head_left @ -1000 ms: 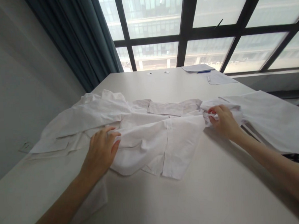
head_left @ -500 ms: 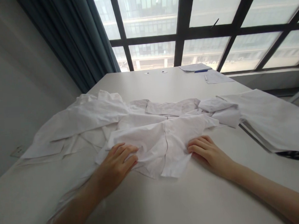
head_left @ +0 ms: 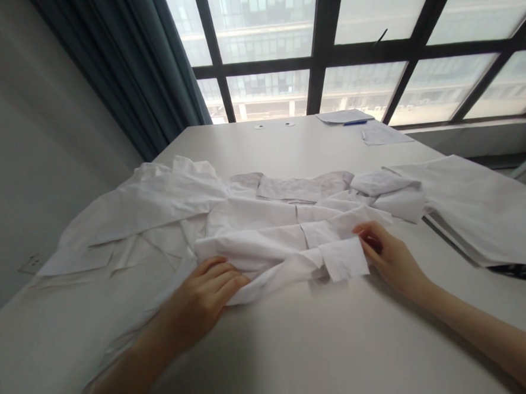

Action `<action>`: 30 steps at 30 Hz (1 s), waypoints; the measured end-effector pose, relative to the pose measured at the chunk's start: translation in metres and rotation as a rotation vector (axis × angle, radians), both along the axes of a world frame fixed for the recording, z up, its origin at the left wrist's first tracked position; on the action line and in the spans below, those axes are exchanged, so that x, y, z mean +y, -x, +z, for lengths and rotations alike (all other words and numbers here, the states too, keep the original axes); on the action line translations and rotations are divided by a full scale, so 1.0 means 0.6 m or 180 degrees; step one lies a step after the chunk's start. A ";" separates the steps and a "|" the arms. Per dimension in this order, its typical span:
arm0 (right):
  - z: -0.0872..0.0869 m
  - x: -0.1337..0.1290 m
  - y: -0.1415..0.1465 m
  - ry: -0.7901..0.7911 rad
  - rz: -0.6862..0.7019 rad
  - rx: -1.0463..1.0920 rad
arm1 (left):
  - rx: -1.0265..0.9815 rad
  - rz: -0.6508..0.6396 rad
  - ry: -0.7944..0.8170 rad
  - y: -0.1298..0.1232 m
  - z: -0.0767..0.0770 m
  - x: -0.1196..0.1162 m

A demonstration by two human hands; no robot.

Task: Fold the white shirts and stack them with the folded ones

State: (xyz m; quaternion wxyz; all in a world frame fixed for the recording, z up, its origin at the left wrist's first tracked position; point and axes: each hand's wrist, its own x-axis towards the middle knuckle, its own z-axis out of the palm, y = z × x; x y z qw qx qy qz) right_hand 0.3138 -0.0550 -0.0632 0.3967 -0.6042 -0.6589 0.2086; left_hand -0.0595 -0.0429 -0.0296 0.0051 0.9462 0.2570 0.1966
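Note:
A white shirt [head_left: 248, 242] lies wrinkled across the white table [head_left: 300, 361], its collar [head_left: 307, 188] on the far side. My left hand [head_left: 213, 289] is closed on the shirt's near left part, its fingertips partly tucked into the cloth. My right hand [head_left: 389, 254] pinches the near right edge between thumb and fingers. Between the hands the lower cloth is turned up in a loose diagonal fold, and a square flap [head_left: 344, 258] hangs beside my right fingers. A crumpled sleeve part [head_left: 392, 195] rests at the shirt's far right.
More white cloth [head_left: 142, 198] is heaped at the left, partly along my left forearm. At the right edge lies a large white cloth [head_left: 487, 213] with something dark beneath it. Papers [head_left: 345, 117] and a blue pen [head_left: 355, 123] are at the table's far end, before windows and a curtain [head_left: 125, 63].
My right hand has moved right and slightly up, now pinching the shirt's edge. The near cloth has gone from lying flat to being turned up. My left hand has barely shifted.

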 end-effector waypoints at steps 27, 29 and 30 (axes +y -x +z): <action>0.042 -0.016 -0.013 -0.0061 0.0591 0.0190 | -0.0647 0.1741 0.0423 0.050 -0.007 0.001; 0.038 -0.010 -0.028 -0.0036 0.0101 0.0562 | -0.0674 0.1752 0.0498 0.050 -0.005 0.003; 0.035 -0.005 -0.037 -0.0077 -0.0068 0.0746 | -0.0680 0.1709 0.0521 0.051 -0.004 0.004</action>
